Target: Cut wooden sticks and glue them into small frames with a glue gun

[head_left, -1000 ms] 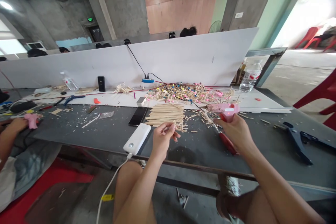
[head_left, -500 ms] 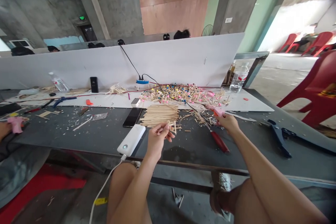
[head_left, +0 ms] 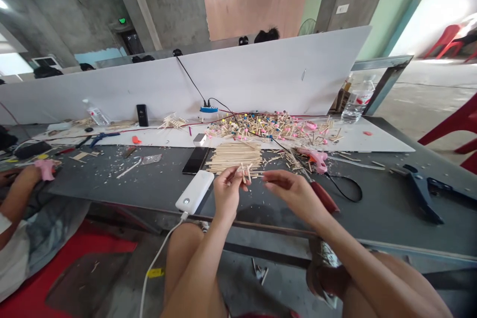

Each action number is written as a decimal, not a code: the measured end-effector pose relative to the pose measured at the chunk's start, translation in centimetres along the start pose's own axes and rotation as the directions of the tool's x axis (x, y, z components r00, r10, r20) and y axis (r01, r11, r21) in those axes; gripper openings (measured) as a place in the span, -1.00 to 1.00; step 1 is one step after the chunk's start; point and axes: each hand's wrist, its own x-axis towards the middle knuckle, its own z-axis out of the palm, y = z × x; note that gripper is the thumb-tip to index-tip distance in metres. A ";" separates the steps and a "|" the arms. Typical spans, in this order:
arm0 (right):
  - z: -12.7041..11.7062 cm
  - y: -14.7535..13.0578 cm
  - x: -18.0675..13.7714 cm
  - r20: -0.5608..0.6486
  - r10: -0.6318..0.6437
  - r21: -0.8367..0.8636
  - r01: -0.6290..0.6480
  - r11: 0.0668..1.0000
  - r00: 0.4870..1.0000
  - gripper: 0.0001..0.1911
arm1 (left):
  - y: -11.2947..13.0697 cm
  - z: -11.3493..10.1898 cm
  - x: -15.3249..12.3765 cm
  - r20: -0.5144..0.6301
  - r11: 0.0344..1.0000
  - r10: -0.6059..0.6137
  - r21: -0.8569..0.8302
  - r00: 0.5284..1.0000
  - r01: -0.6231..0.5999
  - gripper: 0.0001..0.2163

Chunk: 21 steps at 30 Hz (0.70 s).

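My left hand (head_left: 228, 190) is closed, its thumb and fingertips pinching a small frame of short wooden sticks (head_left: 244, 173) above the table's front part. To its right, my right hand (head_left: 292, 193) has come close, fingers pointing at the frame. Its thumb and index finger look apart, with no clear object between them. A pink glue gun (head_left: 319, 160) lies on the table beyond the right hand, its black cord looping to the right. Behind the left hand is a row of thin wooden sticks (head_left: 234, 155). A red-handled tool (head_left: 325, 198) lies partly behind my right wrist.
A heap of short sticks with coloured ends (head_left: 257, 125) lies along the white board (head_left: 149, 88). A white power bank (head_left: 195, 192) and a black phone (head_left: 194, 160) are left of my hands. Blue-handled cutters (head_left: 423, 194) lie right. Another person's hand (head_left: 32, 175) is at far left.
My right hand has let go of the pink glue gun, which now rests on the table, and has moved left to the stick frame. My left hand still holds the frame. The view has shifted slightly.
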 end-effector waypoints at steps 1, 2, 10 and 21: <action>1.0 -0.2 -0.4 0.044 0.008 0.048 -0.011 0.999 0.999 -0.63 | -0.1 0.0 0.0 -0.006 1.000 0.014 0.009 1.000 -0.014 -0.71; 1.8 -0.3 -0.6 0.099 0.019 0.086 -0.027 0.996 0.995 -0.61 | -0.2 0.0 -0.1 -0.012 1.000 0.020 0.020 1.000 -0.020 -0.71; 3.4 -0.6 -0.4 0.196 -0.004 0.260 -0.048 0.964 0.981 -0.64 | -0.8 -0.3 -0.3 -0.015 0.992 0.052 0.120 0.999 -0.050 -0.70; 3.1 -1.2 -0.6 0.125 0.030 0.295 -0.066 0.953 0.992 -0.64 | -0.5 0.0 -0.3 0.057 0.996 0.042 0.078 0.997 -0.047 -0.75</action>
